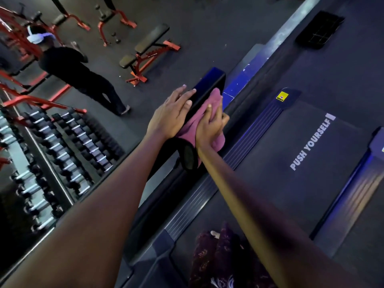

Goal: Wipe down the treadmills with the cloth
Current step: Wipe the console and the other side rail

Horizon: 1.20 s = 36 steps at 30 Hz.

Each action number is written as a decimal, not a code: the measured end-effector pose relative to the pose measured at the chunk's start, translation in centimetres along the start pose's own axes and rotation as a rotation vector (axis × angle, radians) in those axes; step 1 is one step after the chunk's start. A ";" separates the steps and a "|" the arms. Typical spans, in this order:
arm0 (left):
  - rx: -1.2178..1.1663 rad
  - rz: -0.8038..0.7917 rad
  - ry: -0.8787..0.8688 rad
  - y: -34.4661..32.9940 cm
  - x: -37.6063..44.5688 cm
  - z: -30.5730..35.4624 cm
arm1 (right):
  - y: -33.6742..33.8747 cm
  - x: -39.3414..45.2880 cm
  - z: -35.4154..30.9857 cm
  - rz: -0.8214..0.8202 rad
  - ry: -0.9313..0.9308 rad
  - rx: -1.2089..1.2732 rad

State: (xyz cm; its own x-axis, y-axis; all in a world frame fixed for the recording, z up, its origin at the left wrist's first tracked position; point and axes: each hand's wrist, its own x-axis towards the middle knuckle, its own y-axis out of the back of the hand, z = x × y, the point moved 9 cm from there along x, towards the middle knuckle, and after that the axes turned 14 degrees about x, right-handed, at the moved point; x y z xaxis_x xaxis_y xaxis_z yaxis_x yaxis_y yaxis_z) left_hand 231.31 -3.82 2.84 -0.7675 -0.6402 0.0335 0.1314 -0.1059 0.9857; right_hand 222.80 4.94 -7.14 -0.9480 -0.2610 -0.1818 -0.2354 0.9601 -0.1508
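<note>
Right hand (pixel 209 123): fingers (pixel 208 110) curled over a pink cloth (pixel 199 121), pressing it flat against the inner side of a dark handrail (pixel 205 88). Whether the thumb closes round the cloth I cannot tell; the fingers are bent onto it.

Left hand (pixel 172 113): fingers (pixel 185 95) straight, slightly spread, laid on the outer face of the same rail, just across from the right-hand fingers. It steadies, grips nothing.

Cloth bunches beneath the right palm and trails back toward the wrists, over the rail's rounded end cap (pixel 188 157).

Below the right fingers: the treadmill's ribbed side strip (pixel 245 140), then the belt (pixel 301 146) printed "PUSH YOURSELF". A second treadmill (pixel 376 146) edges in beyond it.

Beyond the left fingers, well apart: dumbbell rack (pixel 62 154), red-framed bench (pixel 145 50), another person (pixel 76 69) standing with their back turned.

Judgement: the step is the rail wipe. To do it well, wrap the cloth round the rail instead of working one face, keep even pressure, and draw long overlapping strokes toward the far end. Refold to a clean side before moving down to the strip and belt.
</note>
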 end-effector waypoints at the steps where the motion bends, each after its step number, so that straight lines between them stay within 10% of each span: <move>1: -0.013 -0.005 0.009 0.0 0.1 -0.2 | -0.2 -0.5 0.0 -0.002 0.019 -0.022; 27: -0.516 0.219 0.103 2.0 -2.2 -2.4 | -1.1 -8.7 -1.4 -0.142 0.135 0.069; 36: -0.406 0.223 0.252 2.6 -12.5 -10.1 | -3.7 -15.6 -3.1 -0.630 0.817 -0.458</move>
State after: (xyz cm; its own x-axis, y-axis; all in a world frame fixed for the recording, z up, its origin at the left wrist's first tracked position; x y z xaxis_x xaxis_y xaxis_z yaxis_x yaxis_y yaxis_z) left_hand 247.62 -3.74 3.35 -0.5253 -0.8385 0.1450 0.5450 -0.2006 0.8141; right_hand 237.78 5.80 -0.75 -0.4489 -0.7295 0.5160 -0.6181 0.6705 0.4102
